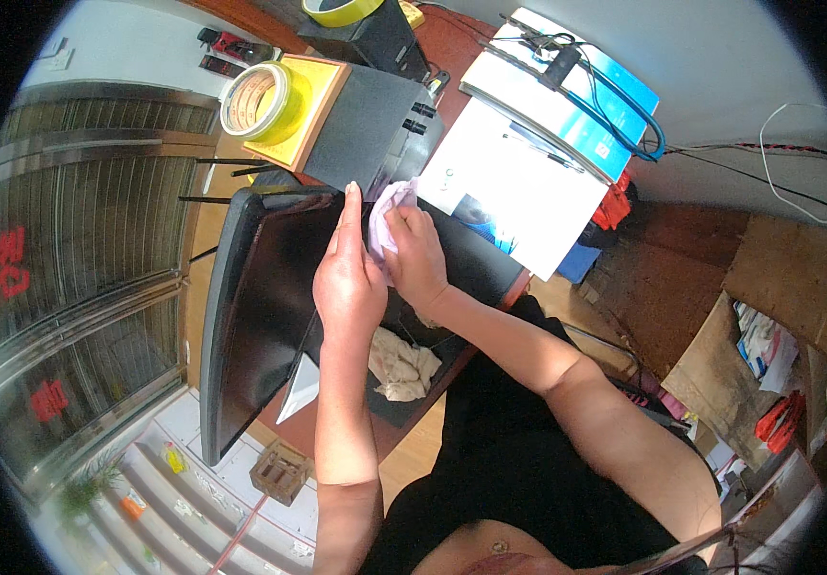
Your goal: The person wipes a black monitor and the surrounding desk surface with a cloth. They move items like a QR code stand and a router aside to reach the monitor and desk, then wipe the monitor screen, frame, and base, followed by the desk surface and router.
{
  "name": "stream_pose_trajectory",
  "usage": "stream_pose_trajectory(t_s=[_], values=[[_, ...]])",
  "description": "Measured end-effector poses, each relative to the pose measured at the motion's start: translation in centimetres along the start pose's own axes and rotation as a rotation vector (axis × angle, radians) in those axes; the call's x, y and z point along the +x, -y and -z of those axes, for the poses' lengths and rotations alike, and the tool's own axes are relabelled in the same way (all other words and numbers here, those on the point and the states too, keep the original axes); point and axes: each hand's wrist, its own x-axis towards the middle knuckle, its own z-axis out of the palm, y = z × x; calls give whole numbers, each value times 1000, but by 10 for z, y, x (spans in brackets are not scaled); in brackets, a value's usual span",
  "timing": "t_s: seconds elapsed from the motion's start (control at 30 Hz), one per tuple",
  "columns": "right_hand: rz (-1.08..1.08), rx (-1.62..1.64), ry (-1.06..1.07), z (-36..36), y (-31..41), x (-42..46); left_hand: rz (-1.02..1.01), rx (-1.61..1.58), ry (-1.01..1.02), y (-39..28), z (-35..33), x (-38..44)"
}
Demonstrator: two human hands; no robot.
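A crumpled pale lilac cloth (383,226) is gripped in my right hand (417,251), beside the front of a black box-shaped speaker (345,108) with two dark knobs. Close on its left is my left hand (350,280), edge-on, its fingers extended together towards the speaker's lower corner; its palm is hidden, and whether it touches the cloth or the speaker is unclear. A black monitor (255,309) stands left of my left forearm. A beige crumpled cloth (403,363) lies on the dark desk mat (392,411) between my forearms.
On the speaker, a roll of yellow tape (259,100) sits on a wood-framed yellow board (311,144). White papers (521,172), pens and a blue-covered book (600,93) with cables lie right. A brown cardboard box (708,381) stands lower right, a small wooden crate (280,472) lower left.
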Motion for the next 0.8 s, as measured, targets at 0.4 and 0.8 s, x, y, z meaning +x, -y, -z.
stream_pose_trajectory(t_s=[0.4,0.8], values=[[7,2,-384,2,-68,80,-69,-31,-41,1,-3,0],[172,-105,-30,114,17,87,-114,-31,-137,5,-10,-5]])
